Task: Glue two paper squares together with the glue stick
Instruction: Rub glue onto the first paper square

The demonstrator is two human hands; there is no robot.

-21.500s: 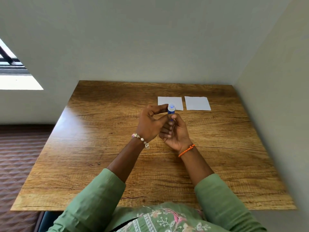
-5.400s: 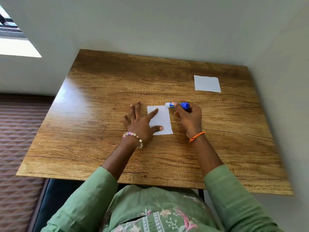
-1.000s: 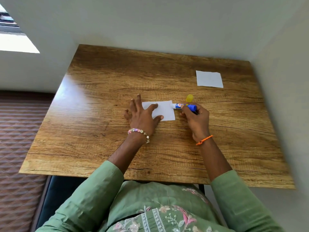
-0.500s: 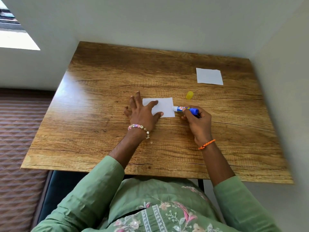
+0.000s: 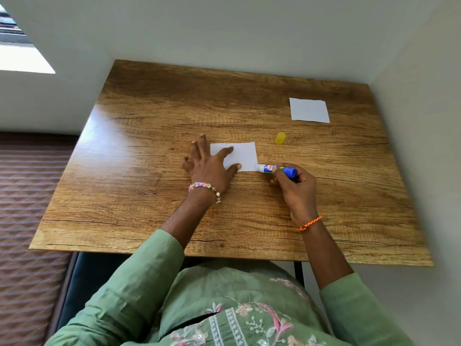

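One white paper square [image 5: 243, 154] lies flat at the middle of the wooden table [image 5: 139, 196]. My left hand [image 5: 208, 164] rests on its left part, fingers spread, pinning it down. My right hand [image 5: 295, 188] grips the blue glue stick [image 5: 278, 169], held nearly level, with its white tip touching the paper's near right corner. A second white paper square [image 5: 309, 110] lies alone at the far right of the table, apart from both hands.
The glue stick's yellow cap [image 5: 280, 138] lies on the table between the two squares. Walls close in behind and to the right of the table. A patterned floor shows on the left.
The glue stick has slid down the paper's right edge, from near the far corner to the near corner. My left hand has stayed on the paper. The camera view has shifted a little.
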